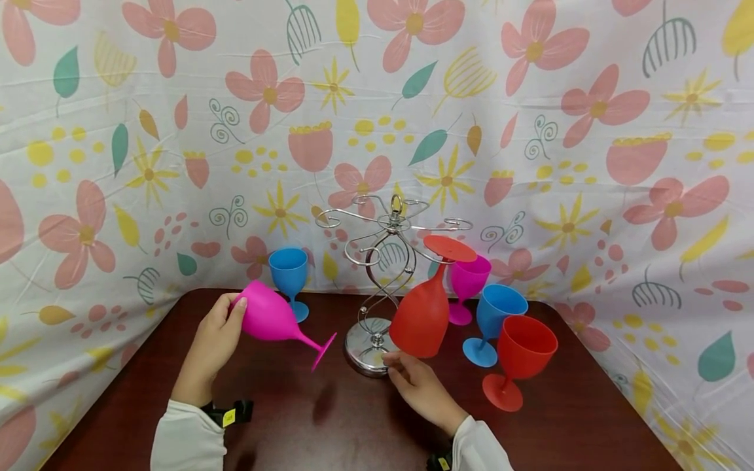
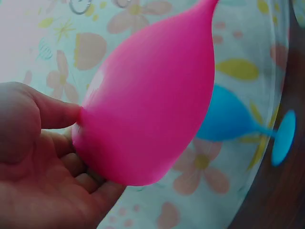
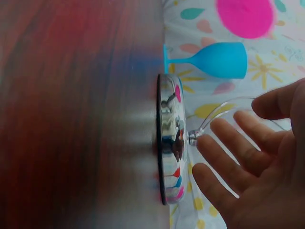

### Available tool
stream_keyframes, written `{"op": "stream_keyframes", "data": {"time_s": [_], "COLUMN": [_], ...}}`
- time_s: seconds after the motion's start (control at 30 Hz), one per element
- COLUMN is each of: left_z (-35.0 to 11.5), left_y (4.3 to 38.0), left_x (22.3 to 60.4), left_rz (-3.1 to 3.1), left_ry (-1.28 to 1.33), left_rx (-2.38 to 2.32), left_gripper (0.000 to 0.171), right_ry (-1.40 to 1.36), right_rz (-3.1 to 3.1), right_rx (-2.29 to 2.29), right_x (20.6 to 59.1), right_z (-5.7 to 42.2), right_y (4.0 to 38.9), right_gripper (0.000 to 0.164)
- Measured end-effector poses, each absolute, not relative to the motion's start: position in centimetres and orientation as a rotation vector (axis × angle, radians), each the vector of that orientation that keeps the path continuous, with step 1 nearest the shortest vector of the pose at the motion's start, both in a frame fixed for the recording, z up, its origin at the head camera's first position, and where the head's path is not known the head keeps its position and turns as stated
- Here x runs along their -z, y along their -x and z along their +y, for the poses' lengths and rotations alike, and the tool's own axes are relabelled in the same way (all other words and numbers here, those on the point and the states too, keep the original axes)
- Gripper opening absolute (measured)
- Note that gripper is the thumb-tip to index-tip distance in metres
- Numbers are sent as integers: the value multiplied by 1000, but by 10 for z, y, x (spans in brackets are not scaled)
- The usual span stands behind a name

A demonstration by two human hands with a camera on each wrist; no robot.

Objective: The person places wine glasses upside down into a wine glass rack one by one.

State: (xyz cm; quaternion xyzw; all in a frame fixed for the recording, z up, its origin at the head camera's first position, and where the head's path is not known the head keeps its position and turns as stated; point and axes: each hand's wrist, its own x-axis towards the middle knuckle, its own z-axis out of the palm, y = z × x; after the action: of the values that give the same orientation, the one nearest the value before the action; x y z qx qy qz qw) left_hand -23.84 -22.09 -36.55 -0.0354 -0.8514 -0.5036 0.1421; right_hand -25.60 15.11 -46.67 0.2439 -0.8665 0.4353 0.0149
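Pink goblet [image 1: 268,315], tilted, rim pinched by left hand [image 1: 213,343]. Right hand [image 1: 423,387] empty, fingers extended, beside chrome rack base [image 1: 360,345].

Downward head and close left wrist views share pink goblet [image 2: 147,102].

Person: off-white over the forearms, black at the wrists.
Left sleeve [image 1: 188,439] plain, loose, creased near the cuff; black band [image 1: 243,411] at that wrist, boxy part jutting inward, yellow sticker [image 1: 229,417] with small dark mark. Right sleeve [image 1: 480,447] matching; black device [image 1: 432,460] beside it, cropped by the lower edge, another yellow patch [image 1: 444,464] showing. Left hand [image 1: 215,340], right hand [image 1: 423,388] both bare.
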Motion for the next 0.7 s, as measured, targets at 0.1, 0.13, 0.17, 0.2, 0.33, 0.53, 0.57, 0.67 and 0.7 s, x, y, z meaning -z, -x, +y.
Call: {"op": "stream_keyframes", "data": {"time_s": [0.1, 0.13, 0.17, 0.2, 0.33, 0.53, 0.57, 0.67, 0.7], "left_z": [-221, -220, -219, -218, -212, -201, -198, -192, -190], "left_y": [242, 244, 245, 246, 250, 256, 256, 259, 259], "left_x": [368, 370, 371, 373, 379, 386, 388, 392, 393], "left_rz": [-2390, -2362, -2337, -2315, -2263, -2220, -2222, -2234, -2239], "left_ry": [136, 157, 179, 194, 240, 319, 328, 356, 358], "left_rx": [1787, 1875, 1949, 2016, 2179, 2354, 2373, 2420, 2431], "left_gripper": [51, 50, 49, 48, 46, 42, 42, 42, 43], "right_ry": [-843, -885, -927, -966, -1062, -953, -924, -877, -861], "right_rz": [-2705, -2691, -2669, -2638, -2448, -2185, -2151, -2047, -2024], "right_rx": [-1308, -1300, -1297, -1301, -1396, -1521, -1528, -1512, -1504], "right_x": [466, 466, 466, 466, 465, 455, 449, 439, 438], "right_z": [144, 141, 138, 134, 116, 86, 82, 73, 71], "right_y": [253, 252, 251, 250, 245, 236, 231, 225, 224], "right_gripper": [31, 31, 32, 33, 39, 52, 53, 49, 46]}}
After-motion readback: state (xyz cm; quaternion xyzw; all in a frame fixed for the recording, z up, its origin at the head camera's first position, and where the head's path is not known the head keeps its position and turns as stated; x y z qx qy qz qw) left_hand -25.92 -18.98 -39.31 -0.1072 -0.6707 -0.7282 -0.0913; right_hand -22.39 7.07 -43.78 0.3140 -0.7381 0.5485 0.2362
